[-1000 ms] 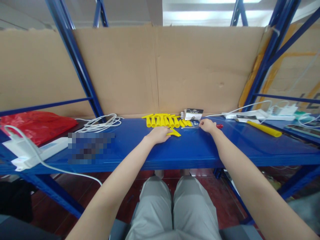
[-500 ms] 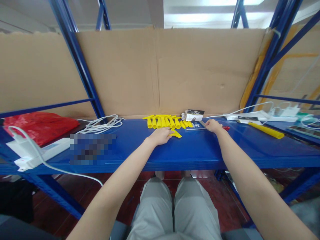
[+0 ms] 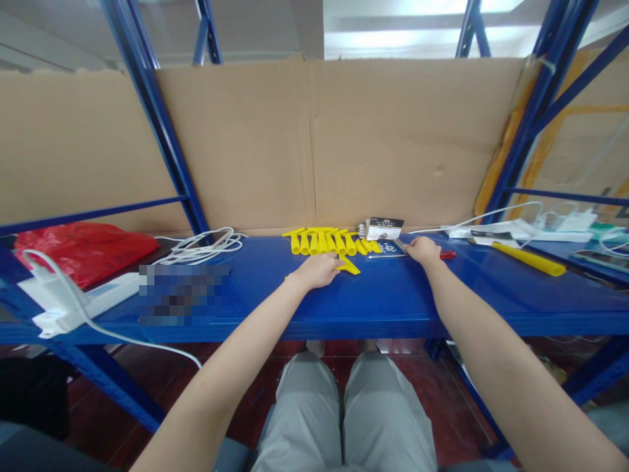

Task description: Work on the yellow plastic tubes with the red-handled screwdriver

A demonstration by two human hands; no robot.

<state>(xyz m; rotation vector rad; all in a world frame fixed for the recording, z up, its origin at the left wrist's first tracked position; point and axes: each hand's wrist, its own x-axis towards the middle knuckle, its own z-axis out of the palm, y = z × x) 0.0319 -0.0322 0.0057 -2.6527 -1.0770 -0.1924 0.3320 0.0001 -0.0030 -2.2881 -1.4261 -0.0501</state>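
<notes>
Clasping a yellow, angled plastic piece (image 3: 350, 267) in the left grip (image 3: 319, 270), with one end poking out to the right and the rest covered, too hidden to make out. Resting with the right grip (image 3: 423, 250) at the end of a slim grey flat object (image 3: 401, 245); cannot tell whether pinching or merely touching it. Covering, with that same grip, part of a thin rod with a red handle (image 3: 448, 255). Flanked on the left by a dark blue card with white lettering (image 3: 388, 247), too small to read. Faced, behind the left grip, by a row of yellow T-shaped plastic tubes (image 3: 322, 243) on the blue table (image 3: 373, 298). Backed by a black-and-white printed packet (image 3: 384, 229), contents unclear. Bounded far left by a crumpled red plastic bag (image 3: 88, 249), contents hidden, and a pixelated patch.
</notes>
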